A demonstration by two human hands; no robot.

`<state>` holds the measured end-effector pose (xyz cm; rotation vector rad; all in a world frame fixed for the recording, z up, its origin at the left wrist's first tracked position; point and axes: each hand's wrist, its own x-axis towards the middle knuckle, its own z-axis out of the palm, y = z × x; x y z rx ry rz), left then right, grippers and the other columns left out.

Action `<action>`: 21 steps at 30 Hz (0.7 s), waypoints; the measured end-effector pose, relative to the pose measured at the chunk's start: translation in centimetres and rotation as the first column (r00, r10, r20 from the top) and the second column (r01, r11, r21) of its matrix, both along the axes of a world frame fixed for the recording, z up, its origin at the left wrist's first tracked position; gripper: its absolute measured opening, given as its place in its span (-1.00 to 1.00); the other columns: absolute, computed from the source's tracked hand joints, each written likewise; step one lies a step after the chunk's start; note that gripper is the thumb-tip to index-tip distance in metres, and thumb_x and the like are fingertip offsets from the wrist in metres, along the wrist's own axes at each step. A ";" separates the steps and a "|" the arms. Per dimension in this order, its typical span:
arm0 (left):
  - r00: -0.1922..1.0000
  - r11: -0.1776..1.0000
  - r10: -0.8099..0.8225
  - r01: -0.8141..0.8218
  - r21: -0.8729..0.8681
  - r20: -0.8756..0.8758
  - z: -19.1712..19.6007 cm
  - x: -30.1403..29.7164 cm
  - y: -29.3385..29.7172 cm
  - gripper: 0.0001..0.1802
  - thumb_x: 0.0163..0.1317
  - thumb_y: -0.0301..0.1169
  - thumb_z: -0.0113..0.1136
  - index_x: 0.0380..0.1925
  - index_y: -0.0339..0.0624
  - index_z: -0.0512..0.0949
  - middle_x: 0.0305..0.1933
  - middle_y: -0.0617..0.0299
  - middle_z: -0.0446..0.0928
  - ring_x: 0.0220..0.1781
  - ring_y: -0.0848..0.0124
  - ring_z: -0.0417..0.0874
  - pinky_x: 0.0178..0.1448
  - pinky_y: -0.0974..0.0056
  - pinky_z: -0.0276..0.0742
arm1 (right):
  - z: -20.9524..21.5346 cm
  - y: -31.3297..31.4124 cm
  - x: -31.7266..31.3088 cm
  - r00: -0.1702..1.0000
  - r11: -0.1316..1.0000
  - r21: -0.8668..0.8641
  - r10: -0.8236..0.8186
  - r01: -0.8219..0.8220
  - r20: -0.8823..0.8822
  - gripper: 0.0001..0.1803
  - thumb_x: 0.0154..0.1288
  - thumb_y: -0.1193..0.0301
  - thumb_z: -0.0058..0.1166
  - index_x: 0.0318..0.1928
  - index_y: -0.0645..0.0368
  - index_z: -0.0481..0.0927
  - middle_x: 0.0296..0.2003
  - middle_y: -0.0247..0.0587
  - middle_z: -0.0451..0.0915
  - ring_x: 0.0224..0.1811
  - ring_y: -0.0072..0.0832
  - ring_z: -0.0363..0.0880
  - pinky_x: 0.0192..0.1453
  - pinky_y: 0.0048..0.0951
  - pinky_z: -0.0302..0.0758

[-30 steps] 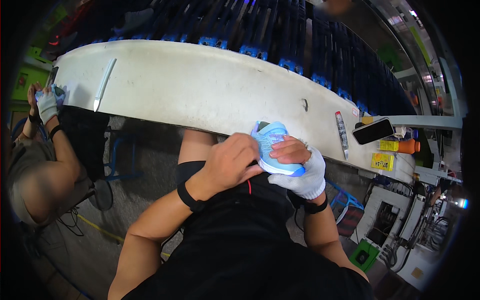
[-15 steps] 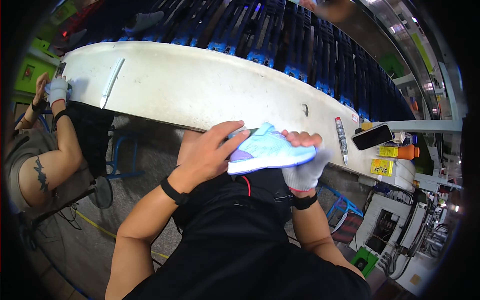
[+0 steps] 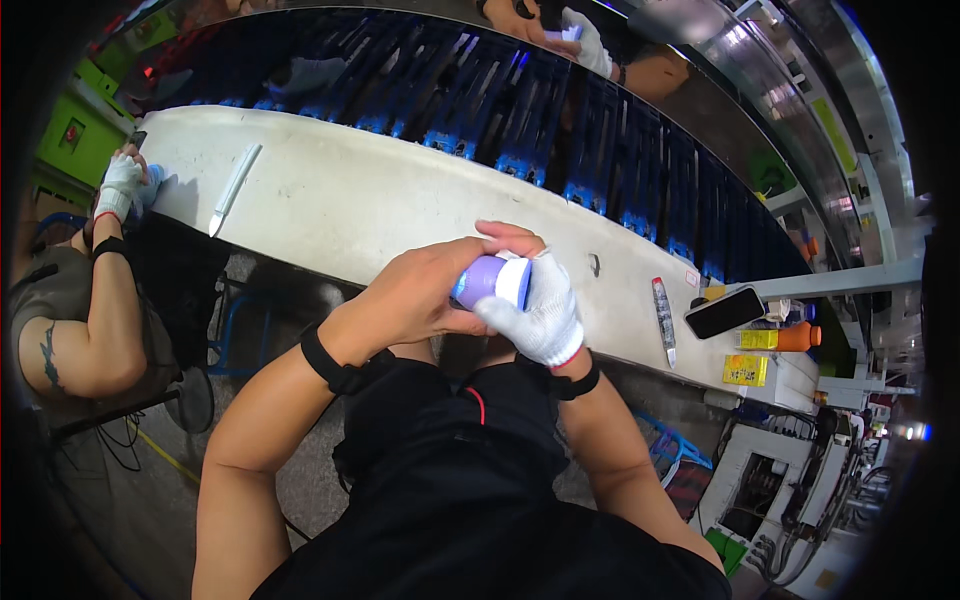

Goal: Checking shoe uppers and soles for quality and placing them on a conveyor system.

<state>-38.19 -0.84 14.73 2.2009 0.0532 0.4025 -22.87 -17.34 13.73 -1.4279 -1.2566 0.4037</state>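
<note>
A light-blue and purple shoe is held between my two hands above the near edge of the white bench. Its purple end and white sole show; the rest is hidden by my fingers. My bare left hand wraps the shoe from the left, thumb below and fingers over the top. On the other side, my right hand in a white knit glove closes round the sole, its thumb across the near side. Both hands are closed on the shoe.
On the white bench lie a white-handled blade, a red-ended knife, a phone, an orange bottle and a yellow box. Dark conveyor slats run behind. Co-workers' gloved hands show left and beyond the conveyor.
The shoe has turned from its side view to show its purple end and sole. My right hand has moved left, and both hands now close round the shoe together.
</note>
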 end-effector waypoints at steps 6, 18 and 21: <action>0.977 0.994 0.044 -0.064 -0.090 -0.208 -0.7 0.9 1.3 -0.18 0.02 -0.23 0.82 0.22 -0.23 0.55 0.03 -0.14 0.81 0.15 -0.18 0.83 0.20 -0.02 0.75 | -4.0 1.5 0.3 0.885 0.919 0.329 -0.044 0.218 -0.464 -0.57 0.61 0.10 0.12 0.17 0.19 0.47 0.00 -0.16 0.50 0.03 -0.44 0.47 0.25 -0.35 0.44; 0.972 0.969 0.026 0.033 0.245 -0.233 3.0 5.3 -0.1 -0.28 0.08 -0.02 0.69 0.01 -0.33 0.57 -0.26 -0.17 0.77 -0.13 -0.22 0.83 -0.01 -0.11 0.75 | -1.6 -0.4 2.0 0.921 0.993 -0.016 -0.117 0.120 -0.373 -0.52 0.72 0.04 -0.03 0.31 0.15 0.39 0.14 -0.23 0.41 0.13 -0.49 0.43 0.34 -0.39 0.43; 0.995 0.949 0.010 0.023 0.315 -0.102 3.3 6.6 -2.0 -0.26 0.09 0.09 0.63 -0.04 -0.35 0.61 -0.37 -0.11 0.76 -0.23 -0.16 0.84 -0.07 -0.08 0.76 | -1.5 -1.6 2.9 0.850 0.994 0.081 -0.017 0.070 -0.527 -0.43 0.75 -0.05 -0.08 0.37 0.18 0.39 0.15 -0.23 0.42 0.20 -0.48 0.47 0.39 -0.36 0.46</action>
